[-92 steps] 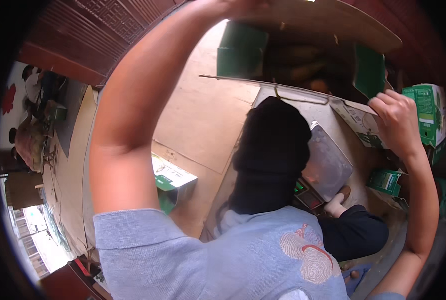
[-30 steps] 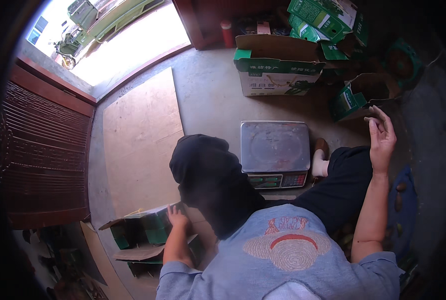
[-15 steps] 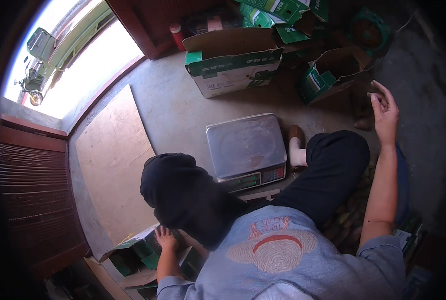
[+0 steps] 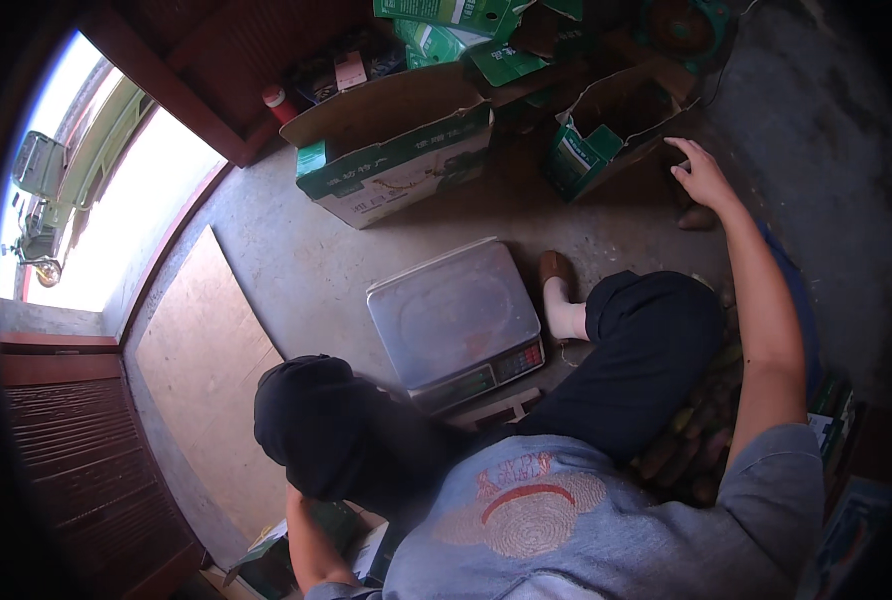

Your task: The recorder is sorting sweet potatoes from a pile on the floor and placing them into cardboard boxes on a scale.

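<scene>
Just on the near side of a flat-topped scale (image 4: 456, 315), a person in a blue-grey shirt (image 4: 616, 535) with an embroidered hat sits with knees apart in dark trousers (image 4: 646, 345). To the near left of the scale, green cartons (image 4: 338, 525) lie beside the left forearm (image 4: 311, 545); the left hand is hidden behind the knee, and its grip cannot be told. To the scale's near right, longish produce (image 4: 681, 455) is piled in shadow by the trouser leg.

The scale, its display and keys toward the person, has a brown shoe (image 4: 556, 266) at its right and a pale board (image 4: 206, 370) flat on the floor at its left. Beyond the scale to the right, the right hand (image 4: 704, 178) is extended, fingers bent, thumb apart from them, clamped on nothing. It is near a small open carton (image 4: 571, 165), also to the scale's far right; whether the fingertips touch its rim cannot be told.

Directly beyond the scale stands a large open carton (image 4: 396, 170) in green and white, with a red bottle (image 4: 280, 105) past its left end. Farther beyond the scale, green boxes (image 4: 451, 40) are heaped; far to its left, a green vehicle (image 4: 41, 165) stands outside in bright light.
</scene>
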`<control>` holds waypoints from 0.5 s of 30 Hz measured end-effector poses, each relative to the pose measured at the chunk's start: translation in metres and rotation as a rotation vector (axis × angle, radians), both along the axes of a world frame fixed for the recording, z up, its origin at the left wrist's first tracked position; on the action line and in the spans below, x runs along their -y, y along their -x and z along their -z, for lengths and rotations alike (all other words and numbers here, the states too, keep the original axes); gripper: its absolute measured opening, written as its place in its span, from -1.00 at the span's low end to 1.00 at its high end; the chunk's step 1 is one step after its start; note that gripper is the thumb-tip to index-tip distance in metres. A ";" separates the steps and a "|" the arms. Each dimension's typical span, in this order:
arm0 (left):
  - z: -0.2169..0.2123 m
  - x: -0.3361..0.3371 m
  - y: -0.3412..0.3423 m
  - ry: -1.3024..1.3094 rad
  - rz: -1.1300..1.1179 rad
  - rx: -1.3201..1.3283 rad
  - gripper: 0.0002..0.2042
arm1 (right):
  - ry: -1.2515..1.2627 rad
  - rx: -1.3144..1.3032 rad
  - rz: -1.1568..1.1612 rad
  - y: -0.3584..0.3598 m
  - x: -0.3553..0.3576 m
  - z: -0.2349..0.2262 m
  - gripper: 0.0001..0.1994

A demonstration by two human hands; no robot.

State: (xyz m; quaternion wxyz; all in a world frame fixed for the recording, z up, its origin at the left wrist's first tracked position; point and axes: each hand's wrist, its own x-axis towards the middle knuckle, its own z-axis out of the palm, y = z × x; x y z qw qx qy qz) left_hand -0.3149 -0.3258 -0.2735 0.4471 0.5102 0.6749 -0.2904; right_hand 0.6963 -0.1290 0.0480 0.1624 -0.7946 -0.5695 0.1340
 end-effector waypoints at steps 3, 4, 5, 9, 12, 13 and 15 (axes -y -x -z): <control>-0.055 -0.099 0.005 -0.673 -0.573 0.348 -0.56 | 0.037 0.257 -0.106 -0.032 -0.036 0.041 -0.33; -0.091 -0.143 -0.024 -0.639 -0.589 0.509 -0.59 | 0.046 0.277 -0.096 -0.040 -0.039 0.039 -0.33; -0.126 -0.162 -0.006 -0.854 -0.437 0.303 -0.62 | 0.058 0.286 -0.098 -0.037 -0.059 0.049 -0.32; -0.297 -0.265 -0.112 -1.210 -0.070 0.094 -0.65 | 0.187 0.417 0.024 -0.052 -0.066 0.066 -0.32; -0.367 -0.302 -0.157 -1.443 0.060 0.171 -0.68 | 0.264 0.463 0.040 -0.046 -0.071 0.075 -0.35; -0.381 -0.313 -0.181 -1.487 0.119 0.176 -0.68 | 0.224 0.585 0.038 -0.045 -0.065 0.077 -0.55; -0.406 -0.324 -0.238 -1.552 0.186 0.189 -0.69 | 0.267 0.635 0.033 -0.055 -0.057 0.079 -0.66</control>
